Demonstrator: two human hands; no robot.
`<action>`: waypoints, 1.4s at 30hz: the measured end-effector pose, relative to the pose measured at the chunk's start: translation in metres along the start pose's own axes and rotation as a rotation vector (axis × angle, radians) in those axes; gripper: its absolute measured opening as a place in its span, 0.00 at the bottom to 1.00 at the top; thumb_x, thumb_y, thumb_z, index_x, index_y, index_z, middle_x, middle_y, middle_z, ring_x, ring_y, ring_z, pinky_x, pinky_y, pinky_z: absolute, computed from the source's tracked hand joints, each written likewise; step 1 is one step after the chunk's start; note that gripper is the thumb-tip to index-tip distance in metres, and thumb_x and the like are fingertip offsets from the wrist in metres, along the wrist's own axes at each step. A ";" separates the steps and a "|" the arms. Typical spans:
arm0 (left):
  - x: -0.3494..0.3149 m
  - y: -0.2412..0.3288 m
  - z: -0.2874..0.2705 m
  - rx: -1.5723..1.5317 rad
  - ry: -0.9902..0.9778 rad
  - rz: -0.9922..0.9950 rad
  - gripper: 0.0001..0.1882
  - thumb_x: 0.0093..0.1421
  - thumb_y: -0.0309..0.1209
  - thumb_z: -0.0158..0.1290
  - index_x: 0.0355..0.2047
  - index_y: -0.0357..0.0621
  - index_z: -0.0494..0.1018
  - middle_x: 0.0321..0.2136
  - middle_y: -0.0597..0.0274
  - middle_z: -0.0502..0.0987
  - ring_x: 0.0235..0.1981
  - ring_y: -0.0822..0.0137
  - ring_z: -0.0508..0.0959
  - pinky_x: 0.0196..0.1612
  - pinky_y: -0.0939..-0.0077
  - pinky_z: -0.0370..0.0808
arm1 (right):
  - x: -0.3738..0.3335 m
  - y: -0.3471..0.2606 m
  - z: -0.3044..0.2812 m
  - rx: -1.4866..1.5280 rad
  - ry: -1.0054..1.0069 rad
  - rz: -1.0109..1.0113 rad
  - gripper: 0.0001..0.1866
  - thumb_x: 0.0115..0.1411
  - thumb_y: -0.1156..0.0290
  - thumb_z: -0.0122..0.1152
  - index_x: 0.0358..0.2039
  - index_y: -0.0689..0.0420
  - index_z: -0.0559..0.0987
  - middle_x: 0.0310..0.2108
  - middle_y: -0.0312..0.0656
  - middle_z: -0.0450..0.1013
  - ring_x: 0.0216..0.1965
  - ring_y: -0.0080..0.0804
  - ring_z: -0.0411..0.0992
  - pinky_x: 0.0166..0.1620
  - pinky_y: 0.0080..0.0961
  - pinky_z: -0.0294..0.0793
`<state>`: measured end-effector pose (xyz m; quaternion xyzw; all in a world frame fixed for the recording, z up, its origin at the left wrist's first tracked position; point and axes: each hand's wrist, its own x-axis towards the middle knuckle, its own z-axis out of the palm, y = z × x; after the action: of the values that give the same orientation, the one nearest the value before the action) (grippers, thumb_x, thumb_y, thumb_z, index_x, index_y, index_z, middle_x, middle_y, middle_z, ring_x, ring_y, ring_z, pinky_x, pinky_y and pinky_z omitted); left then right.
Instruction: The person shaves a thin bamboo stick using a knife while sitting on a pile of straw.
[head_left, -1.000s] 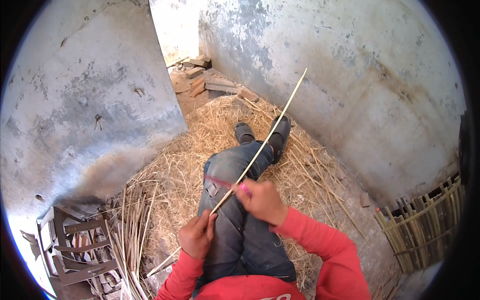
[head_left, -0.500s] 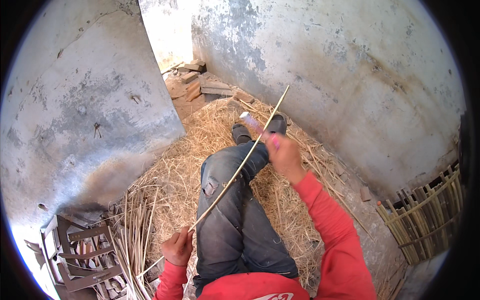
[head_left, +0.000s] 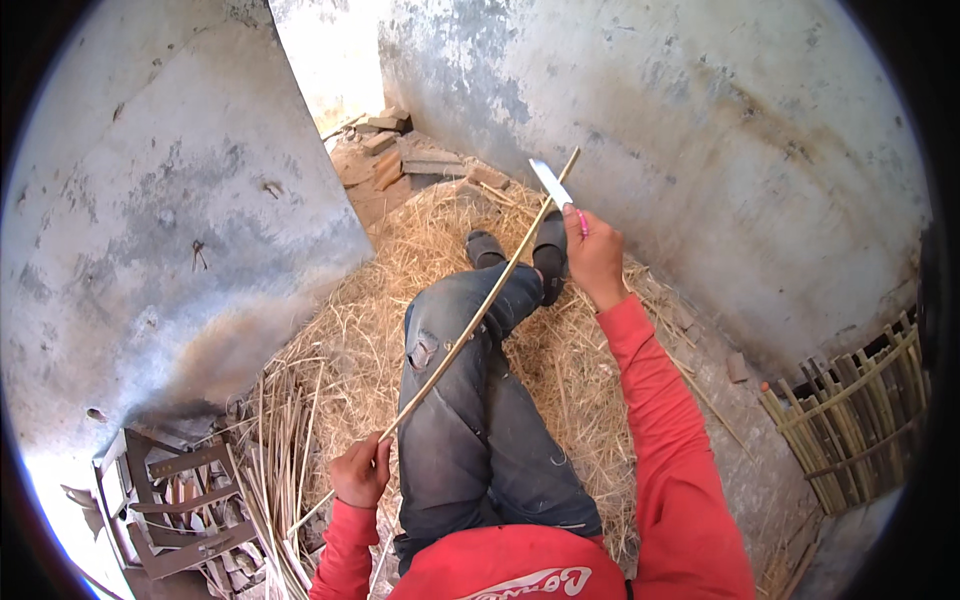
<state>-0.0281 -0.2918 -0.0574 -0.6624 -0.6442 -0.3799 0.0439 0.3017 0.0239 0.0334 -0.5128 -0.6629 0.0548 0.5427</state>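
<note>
While the red shirt [head_left: 505, 562] fills the near edge, look just past it to the left hand [head_left: 362, 472], low beside the outer edge of the trousers [head_left: 440, 435], and what a neat pinch: thumb and fingers closed on a long strip [head_left: 470, 330]! That looks like the anchor, there to stop it sliding or rolling. A pale length shows beyond the wrist, though whether it's the same piece, I can't tell.

Up over the thigh it goes, slanting from the left edge past the torn knee, and the bent leg is probably serving as a prop. Further out, the right hand [head_left: 597, 255] has its fingers wrapped round the pink handle of a knife [head_left: 548, 180], arm well forward, blade lying across the strip near its far tip. It's a hold that seems chosen to set the edge crosswise to the length; whether steel touches strip is too fine to call.

And the strip itself? Slim, yellowish-brown, bowed gently, with a small bump like a joint above the knee, and darker towards that far tip, which hangs out beyond a dark sandal [head_left: 549, 238]. Beneath it all, straw-like shavings [head_left: 365, 335] blanket the floor, right out to the loose bricks [head_left: 383, 142] at its far corner.
</note>
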 end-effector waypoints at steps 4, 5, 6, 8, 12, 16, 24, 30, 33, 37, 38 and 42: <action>-0.002 -0.003 0.005 -0.024 0.010 -0.013 0.09 0.61 0.27 0.66 0.42 0.41 0.83 0.20 0.55 0.76 0.14 0.59 0.74 0.19 0.66 0.68 | -0.033 -0.005 0.005 -0.001 -0.091 -0.001 0.25 0.73 0.54 0.56 0.25 0.61 0.77 0.18 0.56 0.69 0.20 0.58 0.69 0.25 0.45 0.66; -0.003 -0.003 0.003 -0.021 -0.004 -0.028 0.09 0.61 0.27 0.66 0.42 0.41 0.83 0.20 0.55 0.76 0.14 0.59 0.74 0.19 0.66 0.68 | -0.038 -0.003 0.004 -0.002 -0.108 0.010 0.25 0.73 0.54 0.56 0.25 0.61 0.77 0.18 0.56 0.69 0.20 0.58 0.69 0.25 0.45 0.66; 0.001 -0.003 0.003 -0.009 0.004 -0.010 0.09 0.61 0.27 0.66 0.42 0.41 0.83 0.20 0.56 0.76 0.14 0.59 0.74 0.19 0.66 0.68 | -0.034 -0.006 -0.002 0.021 -0.121 0.015 0.25 0.73 0.54 0.57 0.25 0.61 0.76 0.17 0.56 0.69 0.19 0.57 0.68 0.24 0.44 0.65; 0.006 -0.005 0.002 0.007 0.013 0.020 0.09 0.61 0.28 0.67 0.42 0.42 0.83 0.19 0.56 0.76 0.14 0.59 0.74 0.19 0.66 0.68 | -0.029 -0.004 -0.009 0.025 -0.153 0.014 0.26 0.73 0.53 0.56 0.24 0.61 0.77 0.16 0.55 0.68 0.18 0.54 0.66 0.24 0.44 0.64; 0.007 -0.003 -0.002 0.045 -0.019 0.009 0.09 0.61 0.29 0.67 0.42 0.44 0.83 0.19 0.58 0.76 0.14 0.59 0.75 0.19 0.66 0.69 | -0.011 0.003 -0.015 -0.014 -0.127 0.015 0.26 0.73 0.53 0.56 0.26 0.62 0.78 0.17 0.54 0.67 0.18 0.53 0.65 0.25 0.43 0.65; 0.010 -0.006 0.001 0.060 -0.017 0.062 0.10 0.60 0.29 0.68 0.42 0.46 0.83 0.19 0.58 0.76 0.15 0.58 0.75 0.19 0.65 0.68 | 0.010 0.008 -0.025 -0.002 -0.059 0.058 0.24 0.73 0.53 0.56 0.30 0.62 0.80 0.17 0.55 0.67 0.18 0.51 0.66 0.26 0.41 0.66; 0.010 -0.011 -0.003 0.108 0.002 0.059 0.10 0.58 0.30 0.69 0.39 0.48 0.83 0.20 0.60 0.77 0.15 0.57 0.76 0.19 0.64 0.68 | -0.030 -0.015 -0.013 0.030 -0.244 0.084 0.23 0.73 0.55 0.56 0.29 0.62 0.79 0.16 0.53 0.67 0.17 0.47 0.68 0.25 0.41 0.66; 0.009 -0.012 -0.002 0.082 0.012 0.060 0.10 0.57 0.31 0.70 0.39 0.49 0.83 0.18 0.60 0.76 0.15 0.57 0.75 0.19 0.63 0.68 | -0.006 0.008 -0.018 0.003 -0.052 0.039 0.26 0.74 0.54 0.54 0.26 0.62 0.79 0.17 0.55 0.68 0.17 0.52 0.68 0.24 0.43 0.64; 0.013 -0.013 -0.001 0.100 0.014 0.095 0.10 0.58 0.32 0.70 0.39 0.50 0.82 0.17 0.61 0.74 0.14 0.57 0.74 0.19 0.63 0.67 | 0.012 0.012 -0.027 -0.097 -0.020 0.113 0.26 0.74 0.53 0.54 0.25 0.61 0.79 0.16 0.54 0.68 0.16 0.51 0.68 0.24 0.43 0.64; 0.015 -0.009 -0.002 0.146 0.019 0.102 0.10 0.58 0.32 0.69 0.39 0.50 0.83 0.17 0.61 0.74 0.14 0.57 0.74 0.18 0.62 0.67 | -0.042 -0.023 -0.014 0.085 -0.275 -0.046 0.25 0.73 0.53 0.57 0.23 0.58 0.78 0.14 0.51 0.70 0.15 0.52 0.68 0.21 0.42 0.65; 0.015 -0.009 -0.001 0.148 0.029 0.102 0.10 0.58 0.32 0.69 0.39 0.50 0.83 0.17 0.61 0.73 0.14 0.57 0.73 0.18 0.62 0.66 | -0.064 -0.035 -0.011 0.102 -0.344 -0.070 0.25 0.72 0.53 0.58 0.22 0.57 0.77 0.14 0.51 0.70 0.15 0.53 0.69 0.21 0.43 0.66; 0.009 -0.011 0.000 0.135 0.018 0.096 0.10 0.58 0.31 0.69 0.40 0.49 0.83 0.17 0.61 0.74 0.14 0.57 0.73 0.18 0.63 0.67 | -0.099 -0.059 -0.012 0.050 -0.430 -0.208 0.25 0.70 0.52 0.61 0.21 0.56 0.76 0.15 0.53 0.71 0.17 0.55 0.73 0.22 0.47 0.70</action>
<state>-0.0387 -0.2824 -0.0575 -0.6847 -0.6353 -0.3390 0.1126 0.2632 -0.0829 0.0093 -0.4049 -0.8108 0.1229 0.4044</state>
